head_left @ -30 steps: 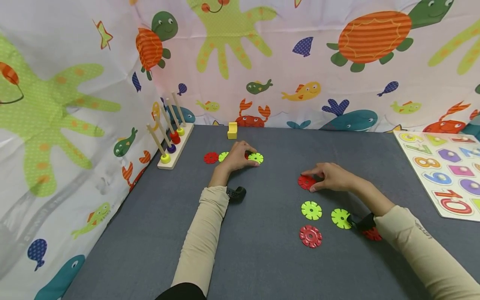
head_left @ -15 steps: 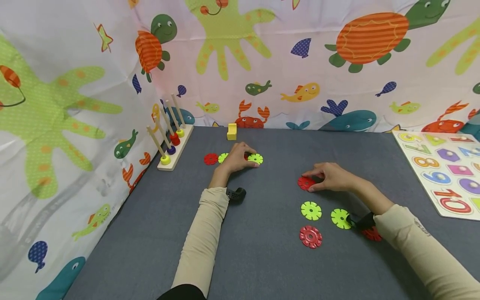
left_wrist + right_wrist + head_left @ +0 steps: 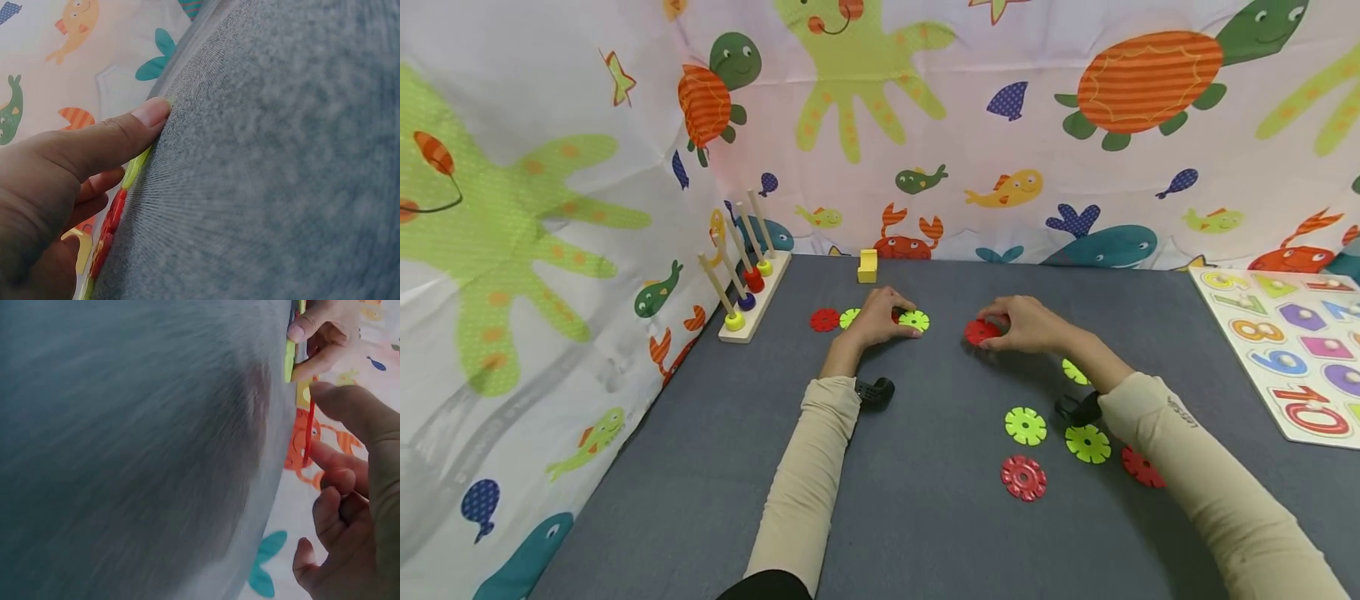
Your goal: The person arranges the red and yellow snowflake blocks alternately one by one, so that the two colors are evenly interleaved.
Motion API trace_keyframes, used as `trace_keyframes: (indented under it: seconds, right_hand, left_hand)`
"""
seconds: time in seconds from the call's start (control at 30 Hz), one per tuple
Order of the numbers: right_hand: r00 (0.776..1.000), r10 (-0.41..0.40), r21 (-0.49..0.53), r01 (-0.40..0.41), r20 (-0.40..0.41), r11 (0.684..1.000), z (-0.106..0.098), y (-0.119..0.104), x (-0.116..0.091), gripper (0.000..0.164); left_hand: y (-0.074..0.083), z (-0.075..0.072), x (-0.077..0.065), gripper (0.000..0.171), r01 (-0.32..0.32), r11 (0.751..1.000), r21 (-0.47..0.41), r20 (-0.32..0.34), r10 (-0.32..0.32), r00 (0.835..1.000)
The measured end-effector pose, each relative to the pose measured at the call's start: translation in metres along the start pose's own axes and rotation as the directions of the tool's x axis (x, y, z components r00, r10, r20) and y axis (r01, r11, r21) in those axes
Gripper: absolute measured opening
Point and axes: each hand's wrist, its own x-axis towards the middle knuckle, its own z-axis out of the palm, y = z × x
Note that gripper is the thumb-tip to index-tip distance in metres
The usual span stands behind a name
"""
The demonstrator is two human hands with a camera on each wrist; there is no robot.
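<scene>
My left hand [image 3: 880, 318] is over a row of notched plastic discs, thumb and fingers on the rim of the yellow-green disc [image 3: 915, 321] at its right end. A red disc [image 3: 824, 320] forms the row's left end, beside another yellow-green disc [image 3: 848, 317]. The left hand partly covers a red disc in the row's middle. Raised off the table, a red notched disc [image 3: 981, 332] is pinched by its edges between the thumb and fingers of my right hand [image 3: 1026, 325]. In the right wrist view that red disc [image 3: 309, 425] appears edge-on, with the left hand [image 3: 325, 334] beyond.
Several loose discs lie near the right forearm, among them a yellow-green disc [image 3: 1026, 426] and a red disc [image 3: 1023, 477]. A wooden peg stand [image 3: 752, 304] with rings is at back left, near a yellow block [image 3: 867, 266]. A number board [image 3: 1292, 358] lies at right.
My right hand has lifted the red disc and moved it left, toward the left hand. A yellow-green disc by the right wrist has come into sight. The left hand has stayed in place.
</scene>
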Motion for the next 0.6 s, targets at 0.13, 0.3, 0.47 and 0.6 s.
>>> trace_keyframes:
  seconds: [0.13,0.3,0.47,0.6]
  right_hand:
    - [0.996,0.075,-0.005,-0.075,-0.051,0.997,0.010,-0.008,0.029,0.046]
    - [0.988,0.143,0.035,-0.141,-0.055,0.989,0.024,-0.009,0.046,0.049]
    - [0.982,0.187,0.173,-0.186,0.009,0.967,0.034,-0.005,0.052,0.049]
    - [0.977,0.214,0.250,-0.214,0.027,0.944,0.037,-0.004,0.056,0.050]
  left_hand:
    - [0.000,0.000,-0.001,0.048,0.006,1.000,0.012,-0.010,-0.006,1.000]
    - [0.002,0.002,-0.002,0.047,0.015,1.000,0.020,-0.008,-0.015,1.000]
    - [0.003,0.001,-0.003,0.046,0.027,0.999,0.020,-0.004,-0.027,1.000]
    - [0.002,0.000,-0.003,0.045,0.036,0.999,0.015,-0.006,-0.036,0.999]
